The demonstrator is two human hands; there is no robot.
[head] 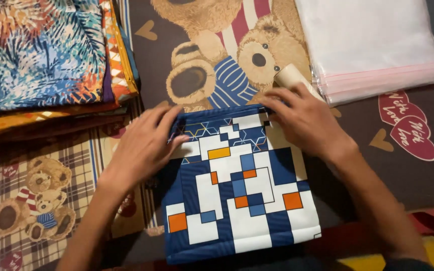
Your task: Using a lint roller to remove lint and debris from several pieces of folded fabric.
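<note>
A folded cloth (239, 185) with a blue, white and orange block pattern lies in front of me on a teddy-bear print blanket (202, 55). My left hand (144, 145) rests on the cloth's upper left corner, fingers pinching the top edge. My right hand (305, 123) presses down on the upper right corner, fingers on the top edge. Both hands lie flat along the fold.
A stack of folded colourful printed cloths (41, 50) sits at the upper left. A pile of clear plastic bags with pink strips (372, 45) lies at the upper right, and a small cardboard roll (292, 76) rests beside it, just beyond my right hand.
</note>
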